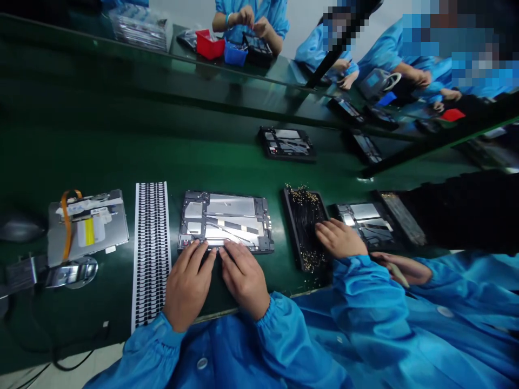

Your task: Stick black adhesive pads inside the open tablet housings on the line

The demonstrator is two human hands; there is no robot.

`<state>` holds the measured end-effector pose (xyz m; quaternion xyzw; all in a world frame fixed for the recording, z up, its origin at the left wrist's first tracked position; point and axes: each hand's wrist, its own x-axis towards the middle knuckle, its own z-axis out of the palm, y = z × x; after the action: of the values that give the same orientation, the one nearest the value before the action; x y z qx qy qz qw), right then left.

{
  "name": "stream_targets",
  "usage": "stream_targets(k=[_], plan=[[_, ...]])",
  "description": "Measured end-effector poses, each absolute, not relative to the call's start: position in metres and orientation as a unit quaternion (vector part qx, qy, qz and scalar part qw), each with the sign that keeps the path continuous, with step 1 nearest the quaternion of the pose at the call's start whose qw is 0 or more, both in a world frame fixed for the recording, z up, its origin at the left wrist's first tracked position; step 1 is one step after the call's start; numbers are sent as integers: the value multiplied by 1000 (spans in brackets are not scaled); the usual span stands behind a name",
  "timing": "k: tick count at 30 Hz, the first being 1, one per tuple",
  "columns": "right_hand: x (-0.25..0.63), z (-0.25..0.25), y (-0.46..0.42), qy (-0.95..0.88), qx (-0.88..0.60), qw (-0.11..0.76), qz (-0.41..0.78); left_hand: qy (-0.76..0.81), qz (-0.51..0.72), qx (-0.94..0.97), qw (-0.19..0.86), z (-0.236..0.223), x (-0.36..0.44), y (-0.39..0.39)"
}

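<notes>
An opened tablet (233,205) lies flat on the green bench in front of me, its silver battery panels, dark strips and thin cables exposed. My left hand (188,283) rests its fingertips on the near edge, left of the middle, fingers stretched out. Close beside it, my right hand (246,278) touches the same edge with its fingers extended and thumb tucked underneath. Whether a small part lies under the fingertips is hidden. To the left of the tablet is a white sheet (151,254) covered with rows of small black stickers.
A black tray (298,227) of gold-tipped cables stands at right, a co-worker's hand (340,237) over it. A silver panel with an orange ribbon cable (67,227) lies left. Another opened tablet (287,143) sits farther back. A dark post (438,138) slants at right.
</notes>
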<state>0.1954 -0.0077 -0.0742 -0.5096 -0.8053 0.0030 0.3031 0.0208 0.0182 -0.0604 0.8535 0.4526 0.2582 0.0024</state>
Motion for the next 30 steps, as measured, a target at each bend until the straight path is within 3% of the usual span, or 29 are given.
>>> stream_targets(k=[5,10,15,25,27,30], plan=[[200,-68,-17,-811,-514,278,31,513,239,824,17,-36,28,-22],[162,-61,-49,-785,-495,353,117,484,361,793,76,-34,-17,-95],[91,-54,-63,-838,-426,268,211,608,263,746,71,-59,-88,-110],[39,-61,-53,-876,-455,122,103,568,231,790,21,-88,-110,-98],[48,-63,-46,-881,-421,139,166,564,234,792,16,-90,-114,-95],[90,-60,-36,-859,-363,241,268,568,234,789,21,-83,-111,-91]])
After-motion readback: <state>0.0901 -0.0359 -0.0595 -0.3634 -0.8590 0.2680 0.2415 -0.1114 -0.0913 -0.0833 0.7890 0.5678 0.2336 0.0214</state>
